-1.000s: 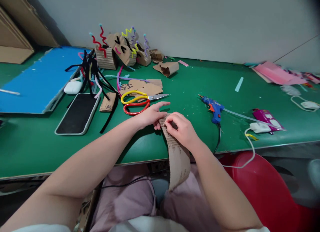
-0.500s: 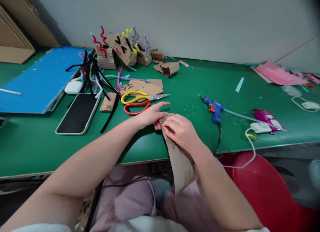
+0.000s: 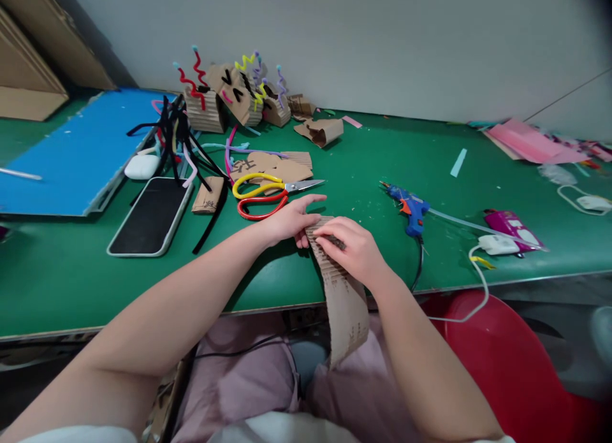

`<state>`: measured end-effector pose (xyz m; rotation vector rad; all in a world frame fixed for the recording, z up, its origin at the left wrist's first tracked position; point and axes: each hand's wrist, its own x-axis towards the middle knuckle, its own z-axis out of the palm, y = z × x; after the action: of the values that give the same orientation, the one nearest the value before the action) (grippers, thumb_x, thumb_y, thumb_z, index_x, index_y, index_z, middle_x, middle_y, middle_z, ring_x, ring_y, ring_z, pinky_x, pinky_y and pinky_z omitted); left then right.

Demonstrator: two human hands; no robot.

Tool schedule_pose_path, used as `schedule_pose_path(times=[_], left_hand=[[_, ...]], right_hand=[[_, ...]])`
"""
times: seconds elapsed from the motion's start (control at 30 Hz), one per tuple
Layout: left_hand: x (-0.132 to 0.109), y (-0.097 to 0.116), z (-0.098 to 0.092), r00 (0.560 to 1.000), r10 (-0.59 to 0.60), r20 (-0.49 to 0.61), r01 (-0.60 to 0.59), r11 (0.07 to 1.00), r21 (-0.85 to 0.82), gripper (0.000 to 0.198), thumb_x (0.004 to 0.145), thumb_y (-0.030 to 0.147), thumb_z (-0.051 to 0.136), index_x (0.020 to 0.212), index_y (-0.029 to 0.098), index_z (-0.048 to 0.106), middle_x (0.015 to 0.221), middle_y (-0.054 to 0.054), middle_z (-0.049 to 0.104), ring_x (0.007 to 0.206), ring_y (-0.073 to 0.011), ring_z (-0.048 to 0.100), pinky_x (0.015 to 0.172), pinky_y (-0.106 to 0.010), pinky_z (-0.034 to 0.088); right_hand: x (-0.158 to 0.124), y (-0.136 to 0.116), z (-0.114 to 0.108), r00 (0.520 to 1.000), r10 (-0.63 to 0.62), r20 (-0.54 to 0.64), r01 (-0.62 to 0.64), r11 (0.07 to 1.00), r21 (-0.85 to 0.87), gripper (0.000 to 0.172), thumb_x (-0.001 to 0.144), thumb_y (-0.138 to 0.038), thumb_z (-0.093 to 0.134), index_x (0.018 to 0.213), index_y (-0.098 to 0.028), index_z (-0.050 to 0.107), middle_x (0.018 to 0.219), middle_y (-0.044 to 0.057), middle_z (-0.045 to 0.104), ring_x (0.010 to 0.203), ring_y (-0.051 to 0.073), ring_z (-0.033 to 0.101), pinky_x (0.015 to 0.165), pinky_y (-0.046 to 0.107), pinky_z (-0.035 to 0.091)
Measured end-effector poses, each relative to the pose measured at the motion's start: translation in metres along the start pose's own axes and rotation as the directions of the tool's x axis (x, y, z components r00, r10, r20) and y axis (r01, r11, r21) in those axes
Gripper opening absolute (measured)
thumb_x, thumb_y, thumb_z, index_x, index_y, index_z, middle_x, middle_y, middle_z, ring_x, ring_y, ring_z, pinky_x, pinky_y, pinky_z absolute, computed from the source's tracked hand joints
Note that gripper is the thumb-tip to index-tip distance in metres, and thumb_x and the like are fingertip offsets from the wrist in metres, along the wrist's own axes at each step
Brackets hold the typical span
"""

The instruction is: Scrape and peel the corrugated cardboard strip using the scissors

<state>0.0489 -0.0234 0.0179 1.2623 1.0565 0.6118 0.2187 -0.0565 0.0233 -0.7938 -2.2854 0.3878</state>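
Note:
A strip of corrugated cardboard (image 3: 348,315) runs from the table top over its front edge, its lower end hanging above my lap. My left hand (image 3: 292,221) grips its far end between thumb and curled fingers, the index finger stretched out to the right. On the strip's ribbed part my right hand (image 3: 351,245) has thumb and fingers pinched at the surface. Just beyond the left hand lie scissors (image 3: 282,191) with one yellow and one red handle. Behind them are flat cardboard cutouts (image 3: 282,169). A blue glue gun (image 3: 406,207) lies to the right.
A phone (image 3: 150,217), black pipe cleaners (image 3: 174,134) and a white case (image 3: 142,166) lie at left beside a blue board (image 3: 81,150). Cardboard figures (image 3: 234,92) with curly antennae stand behind. Pink sheets (image 3: 535,140) and a purple packet (image 3: 514,229) are at right, above a red stool (image 3: 507,354).
My right hand has shifted slightly to the right along the cardboard. The strip's hanging end has swung a little left and up. The left hand stays in place.

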Motion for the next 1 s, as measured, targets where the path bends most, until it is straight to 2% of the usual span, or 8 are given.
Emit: schedule_pose_path(times=[0.1, 0.27, 0.43, 0.57, 0.63, 0.83, 1.0], left_hand=[[0.000, 0.000, 0.001, 1.000, -0.002, -0.005, 0.002, 1.000, 0.008, 0.056, 0.086, 0.022, 0.049, 0.138, 0.020, 0.028, 0.047, 0.002, 0.060, 0.034, -0.0119, 0.054, 0.034, -0.018, 0.044], [0.001, -0.001, 0.001, 1.000, 0.004, -0.014, -0.004, 1.000, 0.013, 0.057, 0.086, 0.023, 0.051, 0.138, 0.019, 0.029, 0.043, 0.003, 0.057, 0.033, -0.0120, 0.053, 0.035, -0.018, 0.043], [0.001, -0.001, 0.000, 1.000, 0.024, 0.009, -0.024, 1.000, -0.003, 0.057, 0.086, 0.024, 0.051, 0.139, 0.018, 0.028, 0.047, 0.003, 0.058, 0.034, -0.0108, 0.052, 0.038, -0.020, 0.043], [0.000, 0.001, -0.002, 0.999, 0.045, -0.018, -0.045, 0.998, -0.048, 0.054, 0.085, 0.021, 0.053, 0.136, 0.016, 0.036, 0.065, 0.000, 0.062, 0.048, -0.0086, 0.055, 0.045, -0.020, 0.043], [0.000, 0.002, -0.003, 0.999, 0.043, -0.032, -0.045, 0.996, -0.075, 0.054, 0.084, 0.020, 0.055, 0.135, 0.015, 0.039, 0.071, -0.002, 0.063, 0.054, -0.0078, 0.054, 0.048, -0.019, 0.042], [0.001, 0.000, -0.004, 0.997, 0.072, -0.031, -0.075, 0.991, -0.113, 0.053, 0.083, 0.023, 0.057, 0.133, 0.020, 0.041, 0.073, -0.001, 0.062, 0.058, -0.0086, 0.055, 0.051, -0.019, 0.040], [0.001, 0.001, -0.002, 0.994, 0.077, -0.074, -0.084, 0.992, -0.091, 0.055, 0.082, 0.023, 0.057, 0.134, 0.019, 0.039, 0.063, 0.002, 0.057, 0.050, -0.0071, 0.051, 0.047, -0.018, 0.040]], right_hand=[[0.000, -0.001, 0.002, 0.998, -0.050, 0.043, 0.053, 0.996, -0.075, 0.011, 0.086, -0.019, 0.049, 0.085, -0.020, 0.060, 0.085, 0.005, 0.065, 0.084, 0.016, 0.058, 0.080, 0.032, 0.047], [0.002, -0.004, 0.013, 0.996, -0.018, 0.085, 0.034, 0.982, -0.185, 0.017, 0.085, -0.018, 0.045, 0.076, -0.019, 0.059, 0.078, 0.005, 0.063, 0.080, 0.018, 0.056, 0.077, 0.032, 0.046], [0.003, 0.002, 0.007, 0.996, 0.086, 0.004, -0.083, 0.977, -0.194, 0.014, 0.082, -0.016, 0.045, 0.072, -0.019, 0.055, 0.075, 0.005, 0.060, 0.076, 0.018, 0.055, 0.070, 0.031, 0.045], [-0.002, 0.020, -0.012, 0.972, 0.205, -0.115, -0.222, 0.960, -0.168, 0.010, 0.084, -0.018, 0.046, 0.081, -0.020, 0.055, 0.081, 0.005, 0.061, 0.077, 0.017, 0.057, 0.071, 0.031, 0.046], [-0.006, 0.029, -0.019, 0.960, 0.242, -0.139, -0.261, 0.955, -0.143, 0.008, 0.085, -0.019, 0.046, 0.086, -0.021, 0.054, 0.084, 0.004, 0.062, 0.078, 0.017, 0.058, 0.072, 0.031, 0.047], [-0.011, 0.032, -0.023, 0.966, 0.256, -0.046, -0.259, 0.958, -0.126, 0.010, 0.079, -0.018, 0.056, 0.087, -0.023, 0.054, 0.086, 0.002, 0.063, 0.080, 0.017, 0.058, 0.072, 0.032, 0.047], [-0.009, 0.026, -0.018, 0.977, 0.214, -0.006, -0.213, 0.968, -0.132, 0.010, 0.081, -0.013, 0.052, 0.086, -0.022, 0.055, 0.084, 0.003, 0.062, 0.083, 0.018, 0.056, 0.076, 0.033, 0.045]])
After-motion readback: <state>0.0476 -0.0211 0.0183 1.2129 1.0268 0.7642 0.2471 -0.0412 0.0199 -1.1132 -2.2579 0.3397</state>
